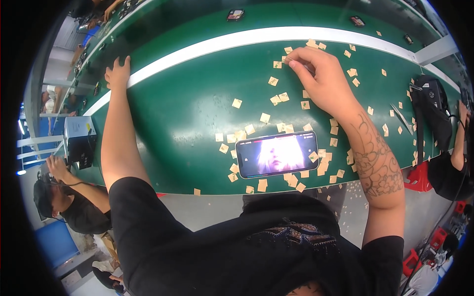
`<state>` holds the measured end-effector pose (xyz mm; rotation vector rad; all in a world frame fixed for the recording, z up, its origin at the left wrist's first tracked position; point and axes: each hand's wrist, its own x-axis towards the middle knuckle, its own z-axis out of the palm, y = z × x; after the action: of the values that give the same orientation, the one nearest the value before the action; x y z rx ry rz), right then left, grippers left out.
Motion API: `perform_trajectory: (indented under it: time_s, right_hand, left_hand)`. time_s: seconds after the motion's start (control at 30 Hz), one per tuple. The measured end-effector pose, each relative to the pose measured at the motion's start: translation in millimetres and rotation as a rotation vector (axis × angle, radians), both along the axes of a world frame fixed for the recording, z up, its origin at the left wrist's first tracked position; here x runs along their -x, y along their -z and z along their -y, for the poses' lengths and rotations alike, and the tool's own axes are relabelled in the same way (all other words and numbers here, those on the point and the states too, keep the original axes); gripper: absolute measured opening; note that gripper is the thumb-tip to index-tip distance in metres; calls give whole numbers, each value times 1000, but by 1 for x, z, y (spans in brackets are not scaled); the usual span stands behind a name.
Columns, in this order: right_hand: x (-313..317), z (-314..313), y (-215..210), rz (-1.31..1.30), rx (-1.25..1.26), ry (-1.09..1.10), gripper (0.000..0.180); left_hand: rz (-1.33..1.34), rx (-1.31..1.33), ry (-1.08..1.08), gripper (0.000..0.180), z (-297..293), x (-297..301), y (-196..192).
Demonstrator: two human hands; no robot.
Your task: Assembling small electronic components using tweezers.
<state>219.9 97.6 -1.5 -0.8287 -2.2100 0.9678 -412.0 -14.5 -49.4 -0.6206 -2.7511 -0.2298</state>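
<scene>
My left hand [118, 74] reaches far out to the white rail at the left, its fingers spread apart and nothing seen in them. Over the far part of the green table my right hand [318, 74] is closed, with thumb and fingertips pinched together. Small beige paper squares [277, 64] lie right by those fingertips; whether one is between them I cannot make out. Many more such squares [237, 103] are scattered over the green tabletop [182, 108]. Near the table's front edge a phone [277, 154] lies face up with its screen lit, squares around it and one on it.
A pair of tweezers [402, 119] and a black bag [432, 101] lie at the right. Beyond the white rail [237, 38], small dark devices [235, 15] rest on a green belt. A black-and-white box [80, 140] stands at left, near a co-worker [74, 197]. Another person's arm [460, 133] shows at right.
</scene>
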Motion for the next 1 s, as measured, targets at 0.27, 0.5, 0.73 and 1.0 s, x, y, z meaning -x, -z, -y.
perform_trajectory:
  time_s: [0.27, 0.5, 0.73, 1.0]
  right_hand:
    - [0, -1, 7, -36, -26, -33, 12]
    - [1, 1, 2, -13, 29, -38, 15]
    - [1, 2, 4, -30, 24, -21, 12]
    - [1, 1, 6, 0, -29, -29, 12]
  left_hand:
    - [114, 35, 68, 81, -10, 6, -4]
    - [95, 25, 72, 82, -6, 4, -8]
    - [60, 46, 59, 81, -2, 8, -10]
    - [77, 36, 35, 81, -6, 7, -8]
